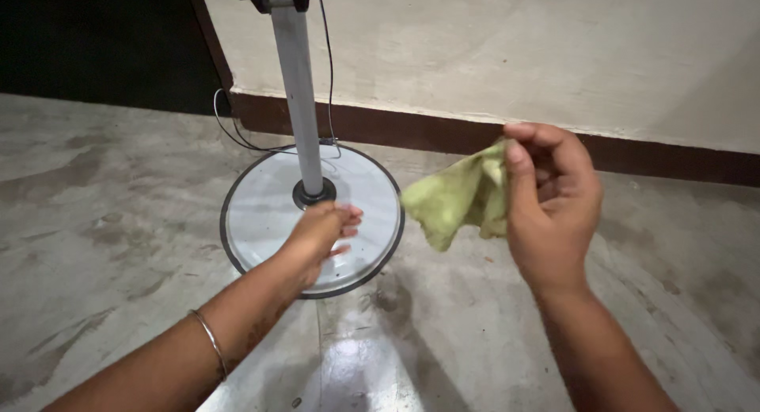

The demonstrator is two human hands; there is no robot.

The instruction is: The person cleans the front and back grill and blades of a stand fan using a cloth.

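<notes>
Cloth [459, 198], a small yellow-green rag, hangs crumpled just right of the frame's centre, above the floor and clear of everything but the fingers that hold it. The right hand [550, 202] rises from the lower right of the frame with its back to the camera, wrist bent, thumb and fingers pressed together on the rag's upper right edge, so the rest droops in soft folds to a point at the lower left. The left hand [321, 231] reaches in from the lower left, a thin bangle [210, 341] on the forearm; its fingers are loosely curled and grip nothing, held over the base [261, 214] near the pole's foot. That round white base, rimmed in black, lies on the stained grey floor [103, 222]. The grey pole [299, 87] climbs to the frame's top, with a cable [328, 64] beside it. Beyond stands a pale wall [514, 48].
</notes>
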